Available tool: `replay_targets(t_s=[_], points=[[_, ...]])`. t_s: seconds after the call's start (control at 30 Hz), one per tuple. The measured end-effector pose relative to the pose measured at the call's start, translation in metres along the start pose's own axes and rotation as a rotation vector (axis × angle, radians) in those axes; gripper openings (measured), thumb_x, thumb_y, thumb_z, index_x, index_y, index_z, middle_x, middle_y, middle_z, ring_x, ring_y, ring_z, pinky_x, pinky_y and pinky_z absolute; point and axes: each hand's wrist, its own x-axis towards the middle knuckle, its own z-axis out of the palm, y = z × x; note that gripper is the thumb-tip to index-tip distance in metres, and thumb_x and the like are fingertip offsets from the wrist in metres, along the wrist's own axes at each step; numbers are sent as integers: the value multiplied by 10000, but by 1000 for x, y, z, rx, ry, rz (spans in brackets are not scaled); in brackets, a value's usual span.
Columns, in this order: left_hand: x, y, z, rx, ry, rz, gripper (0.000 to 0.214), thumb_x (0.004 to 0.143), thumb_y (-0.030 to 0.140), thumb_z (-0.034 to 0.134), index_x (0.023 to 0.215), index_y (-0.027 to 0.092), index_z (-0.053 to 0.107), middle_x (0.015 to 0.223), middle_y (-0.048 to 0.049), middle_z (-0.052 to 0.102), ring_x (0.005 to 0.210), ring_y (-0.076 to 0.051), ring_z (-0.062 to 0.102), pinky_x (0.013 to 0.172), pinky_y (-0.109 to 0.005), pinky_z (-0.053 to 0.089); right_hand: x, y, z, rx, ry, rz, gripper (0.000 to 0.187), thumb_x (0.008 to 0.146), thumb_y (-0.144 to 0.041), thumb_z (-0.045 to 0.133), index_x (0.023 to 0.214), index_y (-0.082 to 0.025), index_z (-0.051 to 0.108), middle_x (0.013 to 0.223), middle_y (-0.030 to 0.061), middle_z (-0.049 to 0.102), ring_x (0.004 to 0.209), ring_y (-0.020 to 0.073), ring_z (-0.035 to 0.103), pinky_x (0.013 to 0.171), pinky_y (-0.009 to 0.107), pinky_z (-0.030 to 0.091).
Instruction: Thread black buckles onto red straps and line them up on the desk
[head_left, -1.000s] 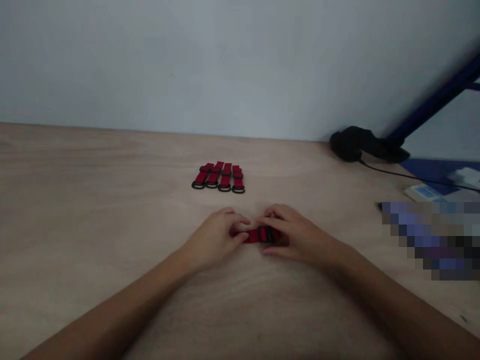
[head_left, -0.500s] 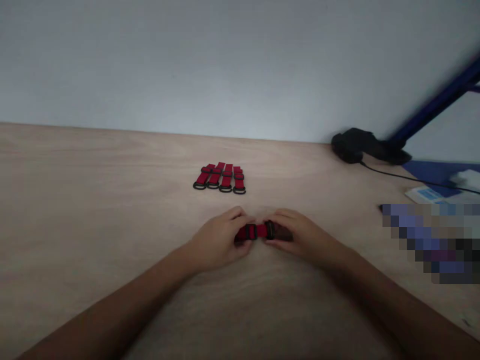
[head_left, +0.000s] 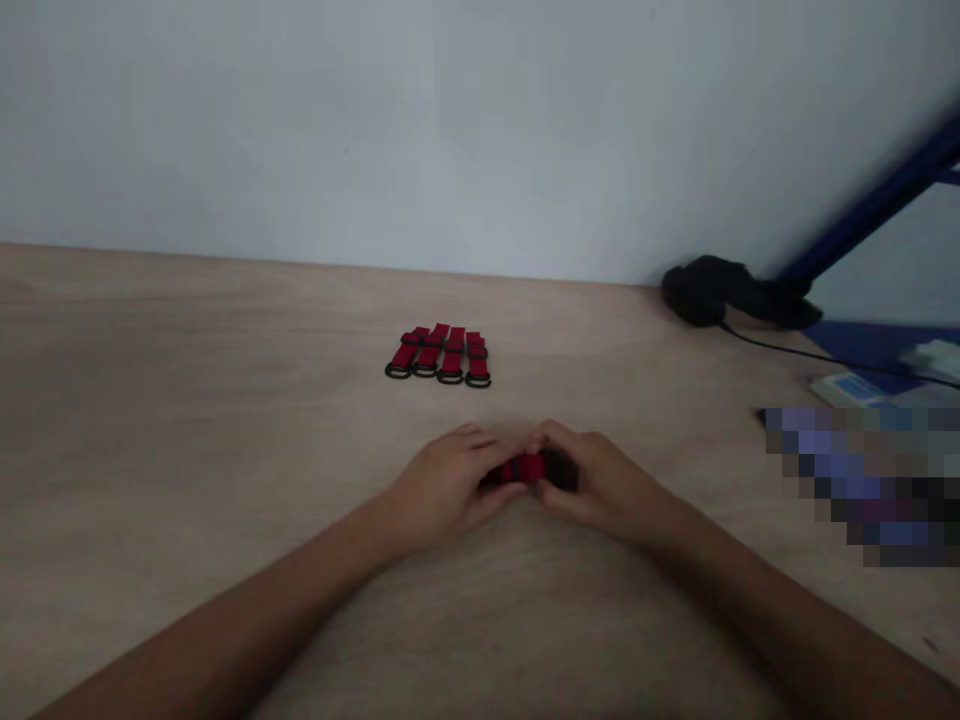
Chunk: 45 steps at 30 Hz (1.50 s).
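A short red strap with black rings (head_left: 523,468) sits between my two hands just above the wooden table (head_left: 187,420). My left hand (head_left: 448,482) pinches its left end, fingers curled. My right hand (head_left: 596,482) grips the right end, fingers closed round it, so most of the strap is hidden. Farther back lies a neat row of several matching red straps with black rings (head_left: 439,354), side by side.
A black device (head_left: 709,288) with a cable (head_left: 825,356) rests at the back right by the pale wall. A blue bar (head_left: 877,200) slants up at the right. A light blue-and-white flat item (head_left: 851,387) and a blurred patch lie at the right edge.
My hands have drawn closer together over the strap, covering more of it. The strap's visible part has shrunk to a small red patch. The row of straps has not moved.
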Motion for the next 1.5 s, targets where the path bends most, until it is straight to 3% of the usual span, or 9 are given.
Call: replay_targets(t_s=[0.2, 0.47, 0.67, 0.77, 0.9, 1.13, 1.3, 1.5], points=[[3, 3, -8, 86, -34, 68, 278, 839, 283, 580, 1083, 183, 668, 894, -70, 720, 842, -228, 630, 818, -351, 437, 0, 0, -3, 46, -53, -16, 82, 713, -132, 572, 768, -186, 543, 689, -40, 552, 603, 111, 488, 562, 207, 360], [-2, -4, -6, 190, 87, 182, 347, 892, 394, 534, 1128, 166, 648, 773, -67, 687, 742, -213, 601, 740, -347, 413, -2, 1, -1, 183, -29, 43, 127, 726, -121, 598, 808, -187, 528, 710, -43, 520, 640, 115, 486, 590, 216, 375], [-5, -2, -6, 171, 77, 187, 354, 852, 430, 553, 1085, 173, 622, 760, -54, 669, 710, -199, 605, 723, -320, 436, -5, 0, 4, 614, -138, 100, 218, 856, -342, 620, 808, -186, 475, 697, -30, 561, 625, 107, 529, 582, 225, 420], [-6, -1, -5, 176, 28, 214, 342, 850, 392, 542, 1118, 190, 605, 741, -39, 678, 668, -188, 614, 685, -300, 440, -4, 1, 8, 751, -184, 181, 275, 849, -369, 644, 787, -187, 447, 663, -34, 591, 562, 88, 547, 543, 215, 424], [-7, -2, -5, 232, 55, 274, 325, 857, 365, 523, 1116, 194, 618, 719, -42, 679, 624, -179, 609, 635, -286, 435, -2, 0, 8, 860, -227, 262, 325, 817, -398, 681, 774, -187, 437, 633, -28, 634, 518, 87, 578, 519, 213, 454], [-7, -1, -7, 230, 107, 260, 326, 830, 355, 575, 1119, 210, 619, 667, -11, 649, 557, -150, 580, 556, -242, 418, -1, 1, 2, 874, -238, 293, 345, 796, -413, 701, 760, -186, 445, 618, -21, 663, 479, 88, 593, 483, 204, 467], [-8, -5, -11, 175, 14, 234, 341, 866, 383, 566, 1161, 214, 602, 760, -27, 671, 628, -161, 604, 598, -247, 439, 1, 3, 0, 833, -261, 311, 335, 819, -424, 669, 776, -196, 426, 626, -15, 672, 448, 88, 583, 412, 171, 396], [-4, -16, -8, 205, -84, 120, 350, 888, 450, 565, 1113, 195, 649, 929, -79, 647, 857, -222, 600, 745, -313, 468, -2, 8, -1, 462, -166, 390, 216, 848, -383, 617, 868, -181, 543, 570, -31, 640, 420, 105, 550, 407, 199, 415]])
